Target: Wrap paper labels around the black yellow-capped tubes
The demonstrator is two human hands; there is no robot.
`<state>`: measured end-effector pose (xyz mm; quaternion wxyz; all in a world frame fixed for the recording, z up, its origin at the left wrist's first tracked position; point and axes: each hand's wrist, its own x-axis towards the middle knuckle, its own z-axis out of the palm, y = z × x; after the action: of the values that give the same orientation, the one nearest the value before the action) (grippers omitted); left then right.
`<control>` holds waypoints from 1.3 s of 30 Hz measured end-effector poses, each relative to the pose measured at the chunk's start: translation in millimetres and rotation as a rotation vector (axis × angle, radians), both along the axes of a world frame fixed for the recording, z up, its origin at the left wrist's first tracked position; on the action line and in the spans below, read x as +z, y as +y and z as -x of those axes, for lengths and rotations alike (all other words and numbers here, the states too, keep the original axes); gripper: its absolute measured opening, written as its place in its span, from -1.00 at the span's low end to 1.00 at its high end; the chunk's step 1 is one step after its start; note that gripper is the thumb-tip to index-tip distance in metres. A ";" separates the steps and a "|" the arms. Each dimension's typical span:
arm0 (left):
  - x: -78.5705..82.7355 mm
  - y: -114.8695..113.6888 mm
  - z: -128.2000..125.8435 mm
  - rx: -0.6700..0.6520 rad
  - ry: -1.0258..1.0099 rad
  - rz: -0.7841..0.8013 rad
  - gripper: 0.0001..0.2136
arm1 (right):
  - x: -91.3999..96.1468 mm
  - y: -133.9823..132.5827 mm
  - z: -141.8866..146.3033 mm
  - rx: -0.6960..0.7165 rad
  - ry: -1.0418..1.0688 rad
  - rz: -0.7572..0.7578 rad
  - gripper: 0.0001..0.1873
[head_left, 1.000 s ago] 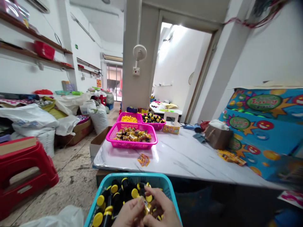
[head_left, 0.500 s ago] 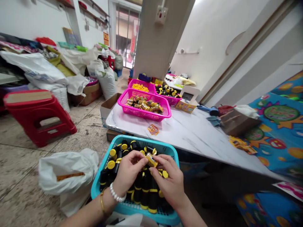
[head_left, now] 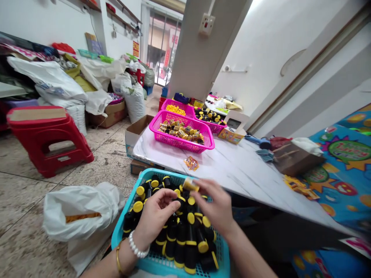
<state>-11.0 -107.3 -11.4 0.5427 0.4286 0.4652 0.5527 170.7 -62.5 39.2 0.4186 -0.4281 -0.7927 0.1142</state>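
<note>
A small cylinder with a gold-and-clear wrapper (head_left: 189, 184) is pinched in my right hand (head_left: 216, 202), which is blurred by motion over the far right part of a turquoise basket (head_left: 119, 226). Over the middle of this basket hovers my left hand (head_left: 158, 212), its fingers loosely curled, thumb apart from them and nothing visible between. Below both hands the basket holds many black tubes with yellow caps (head_left: 185, 235). A white bead bracelet and a gold bangle circle the left wrist.
On the marble-patterned table (head_left: 228, 170) stands a pink basket (head_left: 185, 144) of gold-wrapped cylinders, with more pink baskets behind. Flat printed labels (head_left: 191, 163) lie near the table edge. Left are a white sack (head_left: 84, 208) on the floor and a red stool (head_left: 49, 139).
My hands have parted. The right hand has moved up and slightly right with the wrapped cylinder, and the left has let go of it. The camera view has shifted slightly.
</note>
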 end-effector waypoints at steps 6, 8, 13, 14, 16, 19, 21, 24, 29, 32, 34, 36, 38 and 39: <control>-8.9 -23.3 12.7 0.007 0.158 -0.015 -0.79 | 58.2 136.5 -8.0 -0.173 -0.008 -0.181 -0.31; -15.8 -30.7 21.0 0.038 0.227 -0.012 -0.81 | 50.4 144.2 -7.8 -0.182 -0.074 -0.184 -0.34; -26.6 -43.0 40.9 0.121 0.272 0.056 -0.81 | -12.1 72.7 -4.9 -0.036 -0.274 -0.002 -0.77; -27.3 -43.8 42.8 0.120 0.278 0.061 -0.81 | -23.4 57.3 -5.9 -0.004 -0.358 0.049 -0.79; -28.1 -44.2 43.4 0.092 0.294 0.061 -0.81 | -39.3 36.0 -9.1 0.029 -0.551 0.127 -0.79; -29.4 -43.4 37.8 0.040 0.312 0.049 -0.81 | -43.5 29.7 -15.1 0.063 -0.712 0.165 -0.74; -30.7 -42.7 32.5 0.023 0.313 0.042 -0.80 | -36.2 39.5 -18.3 0.092 -0.634 0.159 -0.82; -32.6 -41.8 26.1 -0.001 0.310 0.044 -0.78 | -24.3 69.8 -21.0 -0.004 -0.404 0.105 -0.80; -31.4 -39.9 25.6 -0.021 0.330 0.066 -0.77 | -35.4 133.9 -23.3 -0.194 -0.280 0.086 -0.79; -27.8 -37.4 29.3 0.002 0.303 0.075 -0.77 | -46.4 156.3 -23.6 -0.193 -0.261 0.100 -0.86; -24.0 -35.0 30.6 0.016 0.259 0.083 -0.77 | -45.4 159.5 -22.4 -0.191 -0.240 0.086 -0.87; -18.6 -31.5 29.6 0.023 0.210 0.087 -0.76 | -37.0 150.9 -18.6 -0.196 -0.212 0.061 -0.86; -11.8 -26.1 26.0 0.030 0.167 0.082 -0.75 | -25.4 128.7 -10.9 -0.201 -0.175 0.029 -0.84; -8.3 -22.5 23.5 0.036 0.141 0.073 -0.75 | -20.3 112.7 -5.4 -0.190 -0.149 0.005 -0.83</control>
<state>-34.5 -129.8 -19.7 0.5137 0.4380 0.5298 0.5134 176.1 50.2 18.8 0.3665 -0.5098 -0.7771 0.0440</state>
